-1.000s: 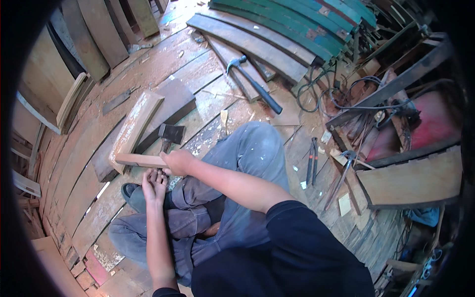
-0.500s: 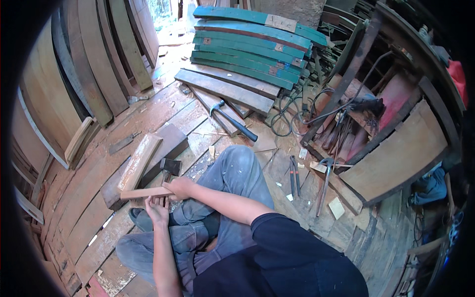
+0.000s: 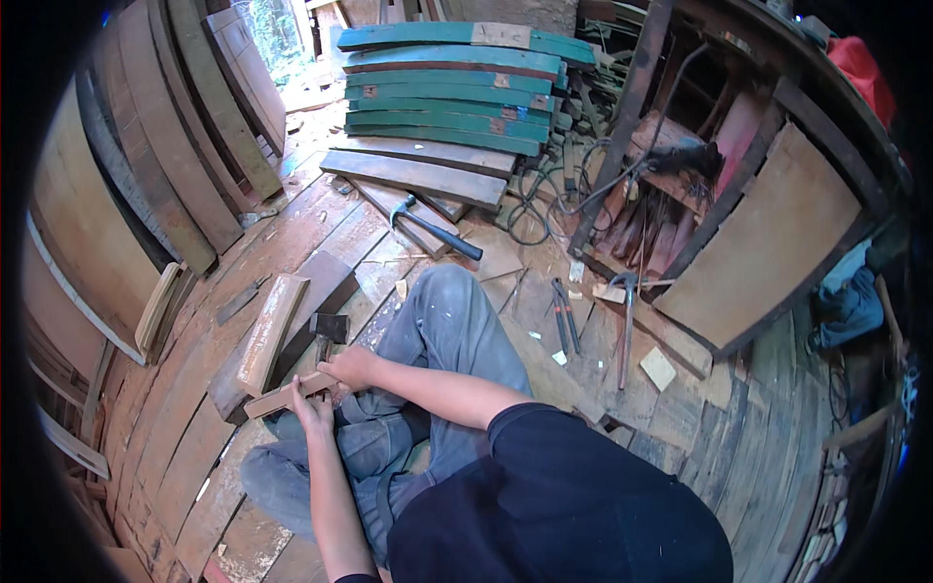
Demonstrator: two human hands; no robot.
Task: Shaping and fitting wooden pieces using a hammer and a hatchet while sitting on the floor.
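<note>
Over my crossed legs I hold a short wooden strip [image 3: 282,397], slightly tilted. My left hand [image 3: 313,412] has its fingers around it from the near side, and my right hand [image 3: 352,368] is closed at its right end. A tool with a dark, blocky metal head [image 3: 330,326] stands just beyond my right hand; its short visible handle runs down toward the fingers, and I cannot tell whether they touch it. Beyond the strip, a pale wooden piece [image 3: 274,335] lies against a thick brown timber block [image 3: 330,280] on the floor.
A claw hammer [image 3: 432,231] lies on boards ahead, before a stack of green planks [image 3: 447,97]. Pliers [image 3: 566,316] and another hammer [image 3: 627,325] lie to the right, near a wooden cabinet frame [image 3: 758,243]. A chisel-like tool [image 3: 243,299] and leaning boards [image 3: 126,223] are left.
The wooden strip has tilted, its left end dropping and its right end rising. My left hand has shifted up along it. The whole view has turned slightly.
</note>
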